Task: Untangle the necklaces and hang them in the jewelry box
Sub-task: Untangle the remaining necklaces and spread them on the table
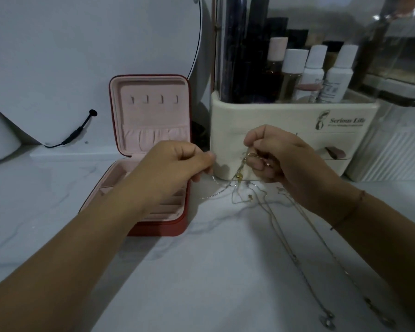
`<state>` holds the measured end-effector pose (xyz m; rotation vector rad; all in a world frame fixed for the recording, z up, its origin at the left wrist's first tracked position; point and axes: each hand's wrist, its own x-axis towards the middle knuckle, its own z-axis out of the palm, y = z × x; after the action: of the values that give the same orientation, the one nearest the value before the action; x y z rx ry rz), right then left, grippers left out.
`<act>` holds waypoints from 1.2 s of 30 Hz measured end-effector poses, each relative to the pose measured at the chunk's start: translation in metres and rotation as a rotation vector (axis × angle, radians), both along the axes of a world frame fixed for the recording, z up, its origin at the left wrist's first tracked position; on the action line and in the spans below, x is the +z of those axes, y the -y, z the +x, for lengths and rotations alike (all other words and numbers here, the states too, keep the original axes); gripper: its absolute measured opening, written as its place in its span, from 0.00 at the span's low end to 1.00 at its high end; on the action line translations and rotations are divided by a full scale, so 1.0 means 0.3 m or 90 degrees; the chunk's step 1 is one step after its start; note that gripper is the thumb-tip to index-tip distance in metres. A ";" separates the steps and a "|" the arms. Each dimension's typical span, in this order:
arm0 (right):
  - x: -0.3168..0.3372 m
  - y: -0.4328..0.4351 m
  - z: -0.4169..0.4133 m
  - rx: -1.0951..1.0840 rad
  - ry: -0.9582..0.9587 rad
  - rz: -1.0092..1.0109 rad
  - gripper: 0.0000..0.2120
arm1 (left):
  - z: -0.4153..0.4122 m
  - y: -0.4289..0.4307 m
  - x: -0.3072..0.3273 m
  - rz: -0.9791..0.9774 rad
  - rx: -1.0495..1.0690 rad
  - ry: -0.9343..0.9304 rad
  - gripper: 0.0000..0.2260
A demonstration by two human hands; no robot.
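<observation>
Right hand [271, 154] pinches the knot of the necklaces [240, 185] high above the counter [201, 271], fingers closed tight around the bunched chains. Left hand [177, 164] is curled nearly shut too, thumb and forefinger nipping 1 thin strand and drawing it out to the side. Loose lengths trail down across the counter toward the near right corner, pendants at their ends.

Best approach now, I'd say: keep the tangle slack, tease that single strand gently through the loops instead of yanking, and let the gold bead [238, 176] show where the snarl sits.

Jewelry box [151, 149] stands open just left of the hands; its lid shows 4 small hooks [153, 99], all bare, and a gathered pocket below them. What lies in the tray slots is mostly hidden by the left arm. Behind the hands, a cream organizer [295, 121] holds bottles and dark tubes.
</observation>
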<state>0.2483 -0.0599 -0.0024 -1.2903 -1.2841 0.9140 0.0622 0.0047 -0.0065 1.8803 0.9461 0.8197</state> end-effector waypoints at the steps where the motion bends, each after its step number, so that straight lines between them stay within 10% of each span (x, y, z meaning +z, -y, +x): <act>1: 0.001 0.002 0.004 0.016 0.013 0.006 0.09 | 0.004 0.000 -0.007 0.014 -0.002 -0.006 0.13; 5: -0.009 0.006 0.011 0.108 0.026 0.030 0.09 | 0.020 0.007 -0.026 0.071 -0.013 0.002 0.02; 10: -0.027 -0.001 0.017 0.185 -0.003 0.051 0.05 | 0.044 0.025 -0.044 -0.082 -0.124 0.126 0.17; 16: -0.028 -0.008 0.021 0.166 -0.041 0.050 0.05 | 0.052 0.033 -0.046 -0.093 -0.095 0.138 0.02; 26: -0.035 0.013 -0.013 0.183 0.196 0.112 0.22 | 0.043 0.034 -0.026 -0.322 -0.107 0.224 0.12; 36: -0.045 0.023 -0.057 0.018 0.343 0.284 0.19 | 0.045 0.045 -0.019 -0.369 -0.081 0.240 0.09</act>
<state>0.2311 -0.0668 -0.0159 -1.1930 -1.8032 0.2623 0.0759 -0.0089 -0.0122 1.2188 0.7171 0.6952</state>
